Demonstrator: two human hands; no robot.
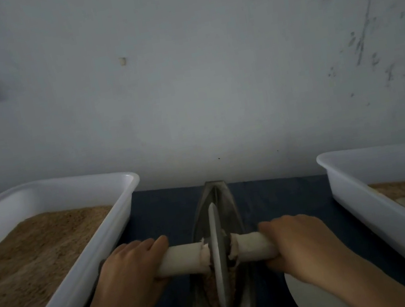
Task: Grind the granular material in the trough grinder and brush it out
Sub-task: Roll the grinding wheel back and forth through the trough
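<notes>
A narrow boat-shaped metal trough grinder (pixel 225 203) lies lengthwise on the dark blue table, running away from me. A thin metal grinding wheel (pixel 218 253) stands upright in its groove. A white axle handle (pixel 185 260) sticks out on both sides of the wheel. My left hand (pixel 130 271) grips the left end of the handle, and my right hand (pixel 296 241) grips the right end. Brownish granular material (pixel 211 287) lies in the groove beside the wheel's near part.
A white plastic tub (pixel 108 240) heaped with brown granules stands at the left. Another white tub (pixel 359 190) with a thinner layer of brown material stands at the right. A white plate edge (pixel 310 296) shows under my right forearm. A pale wall rises just behind the table.
</notes>
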